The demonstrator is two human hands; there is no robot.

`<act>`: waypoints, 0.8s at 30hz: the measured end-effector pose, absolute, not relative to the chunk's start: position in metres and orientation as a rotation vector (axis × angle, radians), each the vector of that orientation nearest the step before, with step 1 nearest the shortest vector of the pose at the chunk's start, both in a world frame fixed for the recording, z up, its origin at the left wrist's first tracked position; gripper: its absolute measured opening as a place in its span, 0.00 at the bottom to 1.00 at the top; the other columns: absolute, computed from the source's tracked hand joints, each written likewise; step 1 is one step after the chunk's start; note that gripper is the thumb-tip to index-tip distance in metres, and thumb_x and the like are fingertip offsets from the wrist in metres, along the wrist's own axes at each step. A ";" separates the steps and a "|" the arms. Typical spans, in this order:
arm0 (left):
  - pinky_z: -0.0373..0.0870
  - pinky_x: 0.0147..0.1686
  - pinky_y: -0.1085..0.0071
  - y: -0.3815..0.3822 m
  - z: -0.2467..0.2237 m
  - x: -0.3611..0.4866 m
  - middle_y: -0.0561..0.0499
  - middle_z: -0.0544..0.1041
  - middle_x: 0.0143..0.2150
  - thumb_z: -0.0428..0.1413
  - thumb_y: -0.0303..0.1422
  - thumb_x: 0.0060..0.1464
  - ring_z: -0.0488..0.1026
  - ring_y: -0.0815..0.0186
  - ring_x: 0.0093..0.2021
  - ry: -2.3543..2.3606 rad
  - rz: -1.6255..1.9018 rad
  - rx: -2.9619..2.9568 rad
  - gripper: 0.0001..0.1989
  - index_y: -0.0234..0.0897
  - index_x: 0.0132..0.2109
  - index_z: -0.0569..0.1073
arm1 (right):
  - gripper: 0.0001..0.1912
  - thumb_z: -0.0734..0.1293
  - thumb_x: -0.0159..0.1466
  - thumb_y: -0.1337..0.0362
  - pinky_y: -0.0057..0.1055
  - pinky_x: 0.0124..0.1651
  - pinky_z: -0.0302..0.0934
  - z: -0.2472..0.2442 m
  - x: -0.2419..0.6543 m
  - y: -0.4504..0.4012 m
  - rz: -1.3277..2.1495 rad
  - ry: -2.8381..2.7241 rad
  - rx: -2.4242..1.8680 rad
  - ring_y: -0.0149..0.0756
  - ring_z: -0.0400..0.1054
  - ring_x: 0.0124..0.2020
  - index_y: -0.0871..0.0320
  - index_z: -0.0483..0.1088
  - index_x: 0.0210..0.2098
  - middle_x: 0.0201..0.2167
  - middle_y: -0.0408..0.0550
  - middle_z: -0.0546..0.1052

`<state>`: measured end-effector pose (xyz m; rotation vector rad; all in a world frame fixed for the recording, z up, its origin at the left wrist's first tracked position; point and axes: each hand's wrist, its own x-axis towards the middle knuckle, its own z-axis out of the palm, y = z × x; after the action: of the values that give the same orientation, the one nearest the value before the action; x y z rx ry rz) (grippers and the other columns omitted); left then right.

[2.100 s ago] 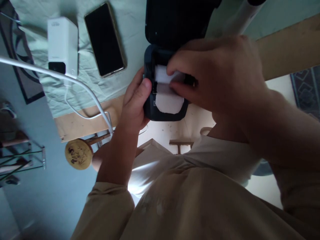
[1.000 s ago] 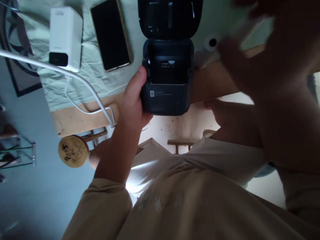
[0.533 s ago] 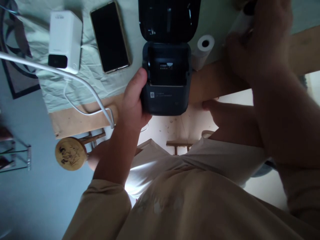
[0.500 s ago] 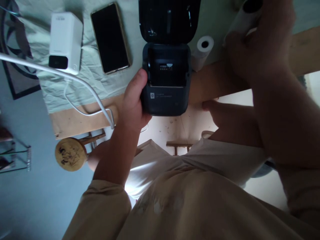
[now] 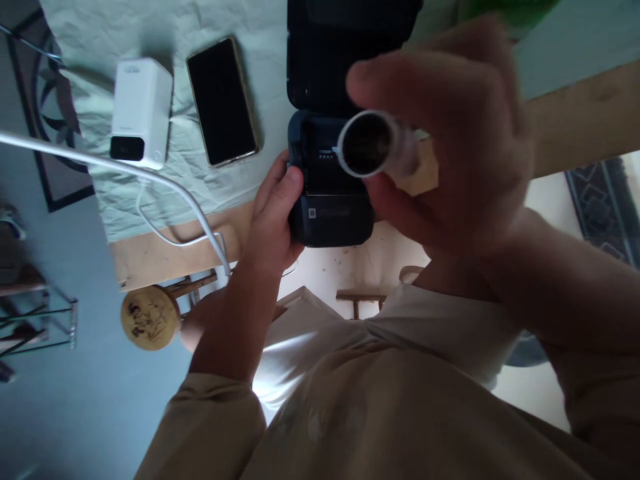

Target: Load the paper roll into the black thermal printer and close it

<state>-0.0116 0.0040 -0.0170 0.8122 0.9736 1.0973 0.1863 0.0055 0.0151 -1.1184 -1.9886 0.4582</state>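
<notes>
At the far left, a white cable (image 5: 100, 163) crosses the green cloth (image 5: 200, 180) below a white box (image 5: 141, 110), with a dark phone (image 5: 223, 100) beside it. Your left hand (image 5: 273, 220) grips the left side of the open black printer (image 5: 330, 207) at the table edge. Your right hand (image 5: 450, 147), fingers curled, holds a paper roll (image 5: 367, 143) above the printer's open bay, partly blocking it.
</notes>
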 end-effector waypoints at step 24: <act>0.72 0.34 0.79 0.002 -0.026 -0.019 0.57 0.75 0.38 0.70 0.34 0.45 0.74 0.74 0.34 0.918 1.085 0.970 0.25 0.45 0.51 0.74 | 0.23 0.56 0.70 0.46 0.29 0.48 0.65 -0.006 0.180 0.004 0.248 -2.173 -1.083 0.29 0.67 0.48 0.56 0.70 0.46 0.37 0.46 0.71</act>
<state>-0.0189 0.0016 -0.0261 0.9701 0.9179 1.0849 0.1796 0.0038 -0.0061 -1.0827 -2.1733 0.2479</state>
